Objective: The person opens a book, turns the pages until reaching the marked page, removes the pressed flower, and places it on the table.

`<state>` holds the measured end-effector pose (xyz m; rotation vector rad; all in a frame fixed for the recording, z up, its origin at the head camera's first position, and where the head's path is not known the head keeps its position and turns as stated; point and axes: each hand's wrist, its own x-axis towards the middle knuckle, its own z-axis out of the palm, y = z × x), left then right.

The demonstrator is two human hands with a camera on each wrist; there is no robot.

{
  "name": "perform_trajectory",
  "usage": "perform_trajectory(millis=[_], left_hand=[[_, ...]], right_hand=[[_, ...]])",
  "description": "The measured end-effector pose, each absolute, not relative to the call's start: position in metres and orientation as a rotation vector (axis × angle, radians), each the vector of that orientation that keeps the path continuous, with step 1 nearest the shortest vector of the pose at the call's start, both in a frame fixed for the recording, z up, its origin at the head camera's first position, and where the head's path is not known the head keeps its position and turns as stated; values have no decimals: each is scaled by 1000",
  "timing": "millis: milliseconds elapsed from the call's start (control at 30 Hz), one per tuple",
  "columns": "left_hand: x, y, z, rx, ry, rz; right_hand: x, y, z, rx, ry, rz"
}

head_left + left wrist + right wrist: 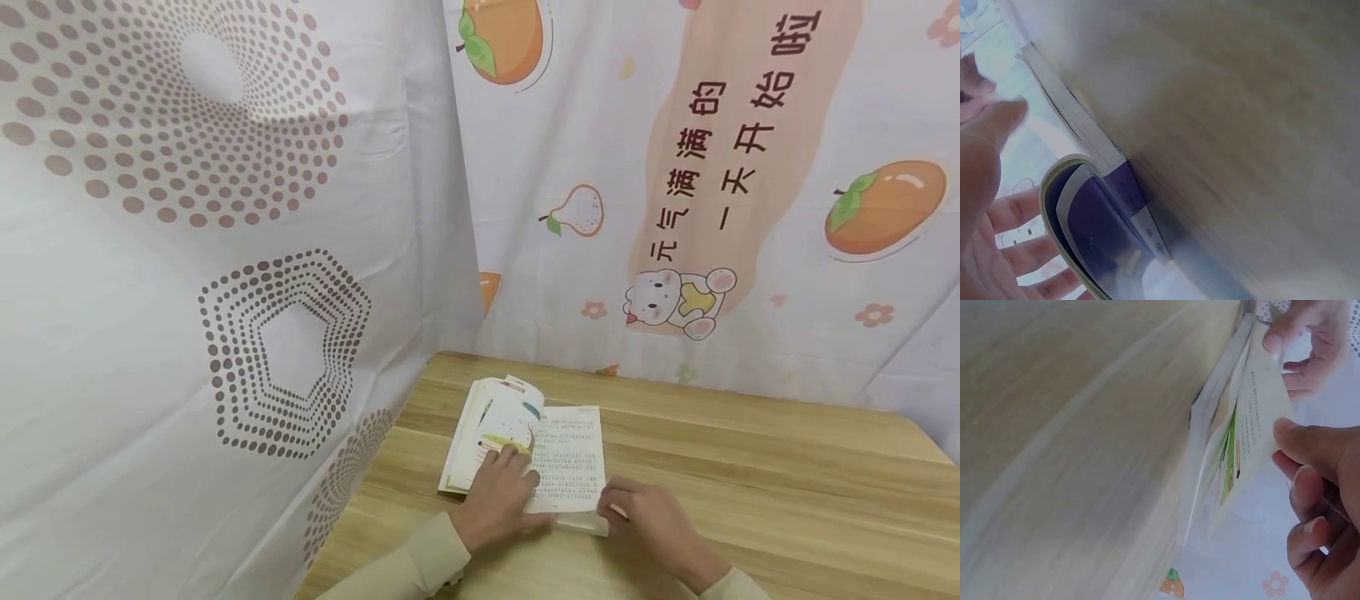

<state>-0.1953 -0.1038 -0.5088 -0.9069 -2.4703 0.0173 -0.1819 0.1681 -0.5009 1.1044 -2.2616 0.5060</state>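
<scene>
An open book lies on the wooden table, its left pages curling up and its right page covered in printed text. My left hand rests on the left pages near the fold, its fingers fairly straight and the thumb reaching toward the lower edge. In the left wrist view, the fingers of that hand spread behind the curled pages, near the book's purple and white spine. My right hand pinches the outer lower corner of the right page. The right wrist view has that page lifted off those below, between thumb and forefinger.
The wood-grain table extends to the right of the book. A white curtain with brown dots hangs along the left, and a fruit-printed curtain hangs behind the table's far edge.
</scene>
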Motion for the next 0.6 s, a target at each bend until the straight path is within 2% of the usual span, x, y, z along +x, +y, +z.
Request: perform_trajectory(millis=[400,600], left_hand=[[-198,-101,-510,-878,-2437,50],[-201,-103,-503,-795,-2357,93]], right_hand=[[-181,165,-497,948,-2224,711],[-180,170,-502,955,-2498,538]])
